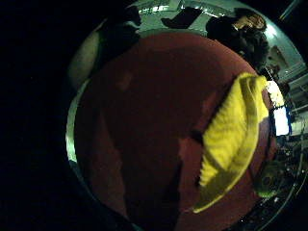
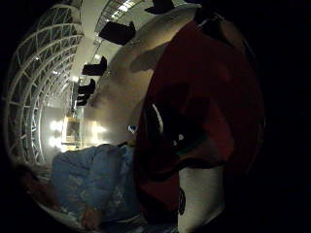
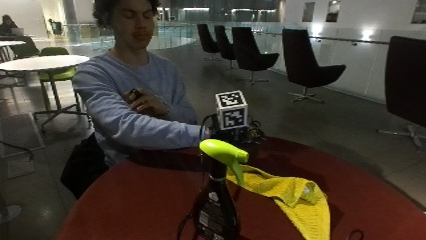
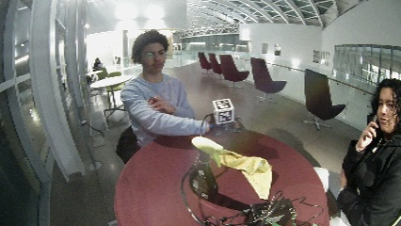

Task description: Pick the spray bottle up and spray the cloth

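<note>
Across the round red table (image 3: pixel 140 200), a person reaches the right hand (image 3: pixel 233 134) forward from a pale blue sleeve (image 3: pixel 143 131). That hand hangs above the table's far edge with the forearm about level. Most of it is hidden behind the bottle's head, so I cannot tell whether its fingers are straight or curled. The bare left hand (image 3: pixel 148 103) is held up against the chest, well away from the table.

Nearer the outside camera than the hand stands the spray bottle (image 3: pixel 216 200), upright on the table and apart from the hand. It has a dark, glossy body with a small label and a lime-green plastic trigger head (image 3: pixel 225 151). Just beside the bottle lies the yellow cloth (image 3: pixel 293 197), loosely crumpled, with a ribbed, woven look; one end trails toward the near rim. The hand touches neither one.

From the little finger side palm view, the cloth (image 1: pixel 231 144) shows as a folded yellow strip lying on the red tabletop (image 1: pixel 144 134). The thumb side palm view shows the red table and blue sleeve (image 2: pixel 92 179).
</note>
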A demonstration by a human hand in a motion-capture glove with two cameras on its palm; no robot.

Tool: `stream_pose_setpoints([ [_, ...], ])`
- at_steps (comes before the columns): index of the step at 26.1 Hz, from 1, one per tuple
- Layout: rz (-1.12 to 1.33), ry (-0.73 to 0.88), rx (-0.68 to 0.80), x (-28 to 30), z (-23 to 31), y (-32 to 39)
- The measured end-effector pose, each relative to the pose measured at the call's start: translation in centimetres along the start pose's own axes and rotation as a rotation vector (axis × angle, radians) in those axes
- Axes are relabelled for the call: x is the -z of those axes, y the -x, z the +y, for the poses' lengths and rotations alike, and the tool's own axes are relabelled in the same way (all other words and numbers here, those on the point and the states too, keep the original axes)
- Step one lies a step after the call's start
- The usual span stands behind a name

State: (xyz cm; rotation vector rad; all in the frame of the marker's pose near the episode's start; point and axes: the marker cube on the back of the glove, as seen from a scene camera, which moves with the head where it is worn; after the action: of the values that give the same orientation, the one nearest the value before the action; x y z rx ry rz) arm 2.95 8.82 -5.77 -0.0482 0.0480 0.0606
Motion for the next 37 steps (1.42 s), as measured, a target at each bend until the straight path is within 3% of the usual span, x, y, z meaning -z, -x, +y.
stream_pose_setpoints([
  [13, 0.085, -0.079, -0.125, 6.0, 17.8, -6.9],
  [20, 0.019, -0.17, -0.275, 8.8, 23.6, -11.5],
  [28, -0.509, -0.431, -0.44, 11.7, 23.2, -17.8],
  [37, -0.738, -0.675, -0.596, 12.8, 20.7, -23.7],
])
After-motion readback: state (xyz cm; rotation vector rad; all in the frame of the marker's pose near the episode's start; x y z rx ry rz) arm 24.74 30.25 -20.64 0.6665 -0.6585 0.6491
